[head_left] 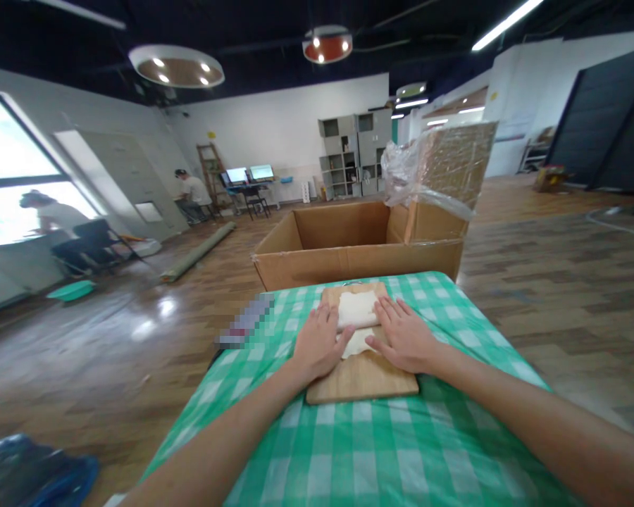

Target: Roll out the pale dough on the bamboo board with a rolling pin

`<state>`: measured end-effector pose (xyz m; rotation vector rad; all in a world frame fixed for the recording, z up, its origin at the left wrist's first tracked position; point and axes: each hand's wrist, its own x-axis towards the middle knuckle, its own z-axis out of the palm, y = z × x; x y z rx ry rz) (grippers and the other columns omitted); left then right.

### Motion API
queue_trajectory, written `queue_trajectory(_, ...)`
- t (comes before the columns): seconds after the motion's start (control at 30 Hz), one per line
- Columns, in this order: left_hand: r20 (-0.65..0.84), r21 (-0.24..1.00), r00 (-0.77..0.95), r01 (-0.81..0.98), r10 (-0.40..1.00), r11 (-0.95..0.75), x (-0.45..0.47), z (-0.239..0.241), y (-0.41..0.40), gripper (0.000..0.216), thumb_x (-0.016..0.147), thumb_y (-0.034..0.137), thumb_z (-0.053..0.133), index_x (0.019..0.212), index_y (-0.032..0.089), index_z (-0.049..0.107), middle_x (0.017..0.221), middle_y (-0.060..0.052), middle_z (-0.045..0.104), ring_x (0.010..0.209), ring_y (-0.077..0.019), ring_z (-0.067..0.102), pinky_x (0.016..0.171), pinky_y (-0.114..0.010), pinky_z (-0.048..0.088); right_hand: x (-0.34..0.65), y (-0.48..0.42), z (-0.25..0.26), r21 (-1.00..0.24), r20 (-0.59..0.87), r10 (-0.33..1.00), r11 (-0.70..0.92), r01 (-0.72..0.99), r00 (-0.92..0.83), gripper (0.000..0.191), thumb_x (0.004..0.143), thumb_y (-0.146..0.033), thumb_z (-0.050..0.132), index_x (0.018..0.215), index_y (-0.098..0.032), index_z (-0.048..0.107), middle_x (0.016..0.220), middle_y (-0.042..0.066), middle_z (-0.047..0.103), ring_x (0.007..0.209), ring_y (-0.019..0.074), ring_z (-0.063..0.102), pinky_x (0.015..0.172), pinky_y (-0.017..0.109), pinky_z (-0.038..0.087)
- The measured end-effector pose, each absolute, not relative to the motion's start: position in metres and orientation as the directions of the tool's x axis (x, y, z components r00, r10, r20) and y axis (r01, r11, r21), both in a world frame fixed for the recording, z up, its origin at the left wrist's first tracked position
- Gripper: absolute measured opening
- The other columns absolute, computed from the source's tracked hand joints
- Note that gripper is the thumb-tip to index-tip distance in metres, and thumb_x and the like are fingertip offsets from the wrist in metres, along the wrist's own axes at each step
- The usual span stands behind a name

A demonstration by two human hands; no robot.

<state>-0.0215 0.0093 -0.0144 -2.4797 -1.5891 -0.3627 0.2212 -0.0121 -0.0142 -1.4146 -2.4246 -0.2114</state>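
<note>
A wooden cutting board (359, 384) lies on a green-and-white checked tablecloth (380, 451). On it is a pale, ragged-edged sheet of what looks like dough (357, 308), with a thicker fold or roll across its middle and a flat flap nearer me. My left hand (321, 341) rests on the sheet's left side, fingers stretched forward and thumb pointing inward. Against the right side lies my right hand (406, 336), its fingers extended too. Both hands touch the sheet's edges. Whether anything sits inside the roll is hidden.
A blurred-out phone-like object (246, 322) sits at the table's left edge. Beyond the table stands a large open cardboard box (359, 262), with plastic-wrapped cardboard (449, 165) on its right. Two people sit farther left. A long roll (198, 252) lies on the floor.
</note>
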Motion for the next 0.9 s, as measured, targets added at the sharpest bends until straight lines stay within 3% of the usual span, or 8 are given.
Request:
queue_trajectory(0.3,0.35,-0.059,0.507,0.851,0.787,-0.522,-0.03,-0.015,-0.048,0.077,0.103,0.062,0.034,0.156,0.005,0.037,0.161,-0.022,0.043,0.151,-0.0334,0.039,0.125,-0.051,0.03,0.238,-0.08,-0.01,-0.069,0.335,0.78,0.581,0.811,-0.53,0.091,0.101,-0.072,0.034,0.158,-0.002,0.038,0.162,0.025,0.038,0.152,0.0368,0.035,0.124,0.054,0.029)
queue_trajectory(0.47,0.321,-0.058,0.512,0.85,0.797,-0.523,-0.028,-0.014,-0.014,0.08,0.104,0.063,0.03,0.154,0.002,0.04,0.161,-0.024,0.042,0.152,-0.0339,0.037,0.126,-0.051,0.029,0.232,-0.054,-0.008,-0.126,0.321,0.825,0.524,0.842,-0.465,0.09,0.1,-0.072,0.034,0.156,-0.001,0.042,0.159,0.026,0.044,0.149,0.0374,0.04,0.124,0.053,0.029)
queue_trajectory(0.67,0.28,-0.005,0.472,0.871,0.836,-0.491,-0.015,-0.013,0.049,0.081,0.105,0.063,0.02,0.153,0.002,0.043,0.16,-0.023,0.045,0.152,-0.0325,0.038,0.125,-0.048,0.029,0.225,0.017,-0.001,-0.207,0.187,0.901,0.426,0.881,-0.392,0.088,0.103,-0.071,0.019,0.152,-0.005,0.048,0.156,0.024,0.049,0.147,0.0355,0.044,0.119,0.049,0.036)
queue_trajectory(0.8,0.199,0.037,0.418,0.901,0.886,-0.433,-0.005,-0.011,0.09,0.083,0.104,0.064,0.013,0.154,0.005,0.042,0.161,-0.021,0.044,0.153,-0.0329,0.037,0.122,-0.046,0.033,0.23,0.065,-0.006,-0.118,0.19,0.894,0.43,0.895,-0.405,0.089,0.104,-0.068,0.009,0.153,-0.003,0.046,0.162,0.024,0.04,0.155,0.0358,0.029,0.125,0.054,0.025)
queue_trajectory(0.9,0.158,0.044,0.395,0.913,0.905,-0.406,0.002,-0.01,0.121,0.088,0.102,0.068,0.01,0.155,0.004,0.041,0.161,-0.023,0.042,0.152,-0.036,0.037,0.121,-0.05,0.032,0.234,0.099,-0.012,-0.042,0.209,0.859,0.486,0.873,-0.468,0.078,0.107,-0.062,0.012,0.15,-0.01,0.053,0.162,0.019,0.042,0.156,0.0359,0.027,0.126,0.06,0.017)
